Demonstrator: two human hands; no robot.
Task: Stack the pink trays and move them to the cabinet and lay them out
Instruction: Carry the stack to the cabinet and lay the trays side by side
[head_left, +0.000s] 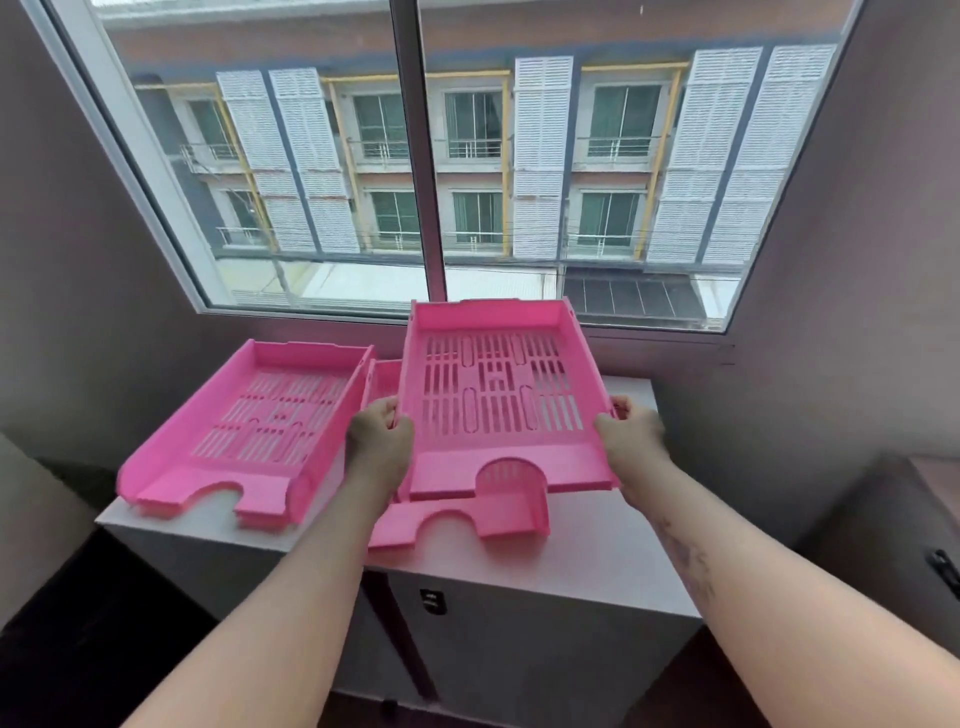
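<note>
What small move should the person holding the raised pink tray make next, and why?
Probably carry the raised tray, gripped by the left hand and right hand, rightward and lower it onto bare cabinet top. It hangs above the middle tray, and the left tray already lies flat.

Both hands held one pink tray up above the white cabinet, tilted so its slotted floor faced the camera. The left hand gripped its left side wall and the right hand gripped its right side wall, near the front corners. Directly beneath it a second pink tray lay on the cabinet top, mostly hidden, its notched front edge showing. To the left a third pink tray rested on the cabinet, angled, its near corner over the edge. A large window stood at the far side.
</note>
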